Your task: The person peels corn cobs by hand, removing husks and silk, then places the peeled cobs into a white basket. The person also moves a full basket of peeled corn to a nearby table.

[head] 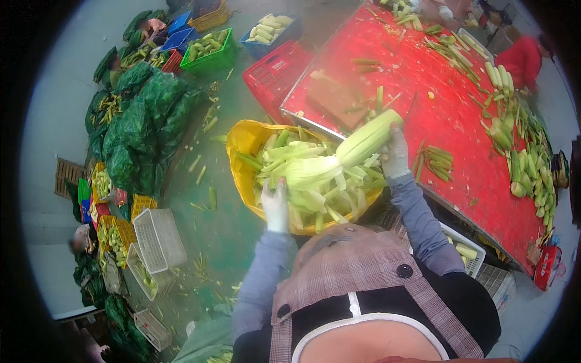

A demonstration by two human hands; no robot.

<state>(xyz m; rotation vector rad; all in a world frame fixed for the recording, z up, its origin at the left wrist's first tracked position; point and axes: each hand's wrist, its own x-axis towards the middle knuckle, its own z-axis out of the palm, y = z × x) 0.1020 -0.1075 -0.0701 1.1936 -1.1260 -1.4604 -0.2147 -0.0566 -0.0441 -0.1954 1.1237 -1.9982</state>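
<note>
My gloved right hand point(396, 154) grips one end of a large ear of corn point(370, 138), still wrapped in pale green leaves. A loosened corn husk point(313, 171) hangs from the ear's other end and stretches to the left. My gloved left hand point(275, 204) holds this husk near its tip, thumb on top. Directly below both hands stands an open yellow bag point(239, 149), heaped with stripped husks point(308, 202). The ear is above the bag's right side, close to the table corner. My right fingers are partly hidden behind the ear.
A red-topped table point(463, 199) with a metal edge bears a brownish block point(338, 100), cut stalk ends point(438, 163) and piled corn point(531, 172). A red crate point(277, 75) adjoins it. Green net sacks point(140, 122), white crates point(160, 240) and people are at left; a person in red point(522, 61) is at right.
</note>
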